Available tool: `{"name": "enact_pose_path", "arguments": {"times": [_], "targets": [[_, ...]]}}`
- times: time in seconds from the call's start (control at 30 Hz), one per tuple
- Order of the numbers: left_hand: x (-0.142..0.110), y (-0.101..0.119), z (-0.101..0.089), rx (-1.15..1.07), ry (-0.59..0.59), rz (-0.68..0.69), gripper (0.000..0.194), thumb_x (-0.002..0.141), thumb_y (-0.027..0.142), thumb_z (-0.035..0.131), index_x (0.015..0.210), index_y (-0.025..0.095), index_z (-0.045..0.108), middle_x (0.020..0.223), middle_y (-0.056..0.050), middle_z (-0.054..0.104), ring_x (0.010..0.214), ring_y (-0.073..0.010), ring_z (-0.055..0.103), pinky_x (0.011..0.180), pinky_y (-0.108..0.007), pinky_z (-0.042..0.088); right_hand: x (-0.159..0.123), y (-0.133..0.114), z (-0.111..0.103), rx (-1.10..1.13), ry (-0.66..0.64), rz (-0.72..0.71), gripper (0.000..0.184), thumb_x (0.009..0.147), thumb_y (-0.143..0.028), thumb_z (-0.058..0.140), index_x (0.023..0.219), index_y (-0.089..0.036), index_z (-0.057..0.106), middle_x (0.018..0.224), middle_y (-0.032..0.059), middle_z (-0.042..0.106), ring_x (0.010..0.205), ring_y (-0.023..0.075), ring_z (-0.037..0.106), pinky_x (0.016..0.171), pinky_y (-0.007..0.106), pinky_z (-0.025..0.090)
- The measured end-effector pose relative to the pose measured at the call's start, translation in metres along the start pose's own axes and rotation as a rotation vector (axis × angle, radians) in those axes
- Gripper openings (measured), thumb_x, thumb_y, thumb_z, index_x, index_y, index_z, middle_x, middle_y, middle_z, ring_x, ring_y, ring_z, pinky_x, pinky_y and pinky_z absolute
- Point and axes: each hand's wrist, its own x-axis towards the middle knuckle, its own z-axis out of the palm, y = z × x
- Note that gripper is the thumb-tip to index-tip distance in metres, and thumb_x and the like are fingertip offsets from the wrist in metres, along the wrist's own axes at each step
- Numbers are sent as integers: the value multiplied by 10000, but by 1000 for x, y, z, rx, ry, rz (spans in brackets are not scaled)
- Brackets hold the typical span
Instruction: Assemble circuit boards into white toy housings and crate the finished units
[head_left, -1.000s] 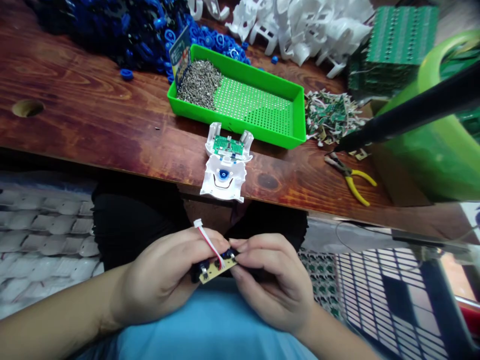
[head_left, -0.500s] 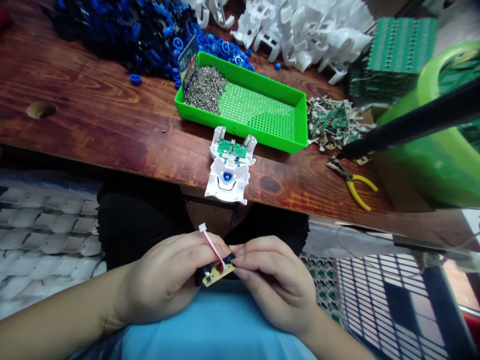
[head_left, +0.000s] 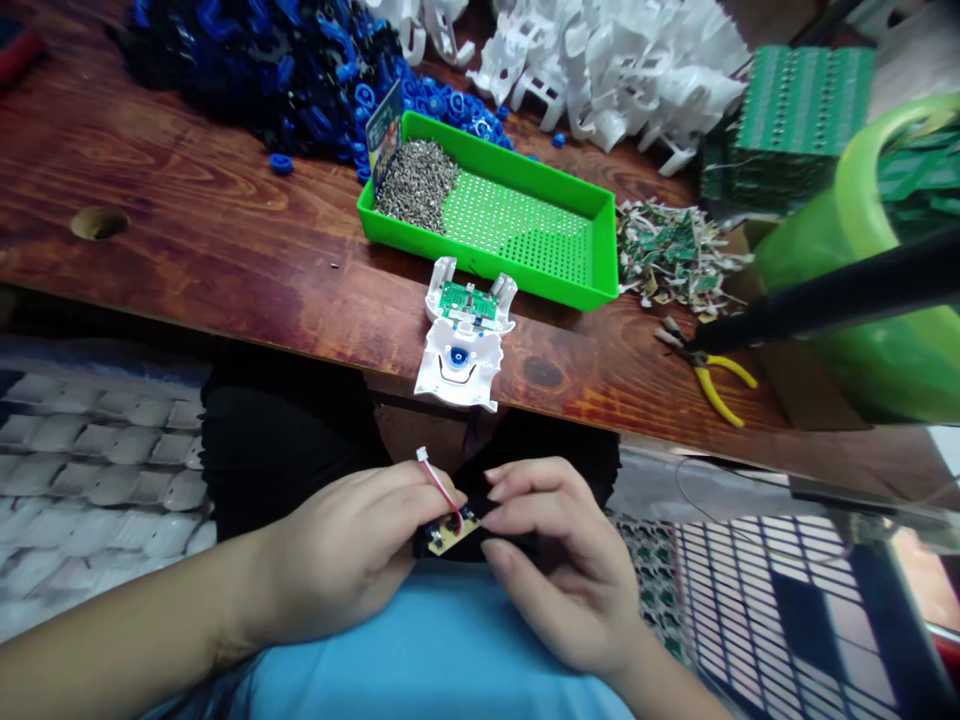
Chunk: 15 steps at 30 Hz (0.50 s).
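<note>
Over my lap, below the table edge, both hands meet on a small tan circuit board [head_left: 452, 532] with a red and white wire [head_left: 437, 483] ending in a white plug. My left hand [head_left: 352, 550] is closed around the board's left side. My right hand [head_left: 566, 565] pinches its right end with curled fingers. On the wooden table [head_left: 187, 250] just above lies an open white plastic shell [head_left: 463, 340] holding a green board and a blue button.
A green perforated tray [head_left: 525, 225] holds a heap of screws [head_left: 420, 185]. Blue parts [head_left: 285, 60] and white shells [head_left: 600, 60] are piled at the back. Yellow-handled pliers [head_left: 712, 380], board scraps [head_left: 675, 255], a green tub [head_left: 862, 250] and a black rod [head_left: 840, 295] lie at right.
The board has sunk deeper between my hands and shows less. My right fingers have loosened and shifted slightly right. The view has tilted a little.
</note>
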Motion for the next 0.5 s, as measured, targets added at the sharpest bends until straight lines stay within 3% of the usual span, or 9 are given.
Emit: {"name": "enact_pose_path", "arguments": {"times": [0.13, 0.5], "targets": [[3, 1, 1, 31, -66, -14, 314, 790, 6, 417, 1043, 151, 533, 930, -90, 681, 902, -176, 665, 821, -233, 540, 3, -3, 0, -138, -90, -102, 164, 792, -138, 652, 940, -208, 656, 960, 41, 575, 990, 147, 590, 919, 274, 518], [0, 0, 7, -26, -163, -59, 292, 806, 11, 405, 1005, 107, 595, 953, -122, 685, 918, -198, 650, 857, -273, 523, 11, -6, 0, -141, -184, -79, 110, 812, -124, 644, 898, -188, 669, 876, 9, 613, 911, 113, 590, 928, 252, 492]]}}
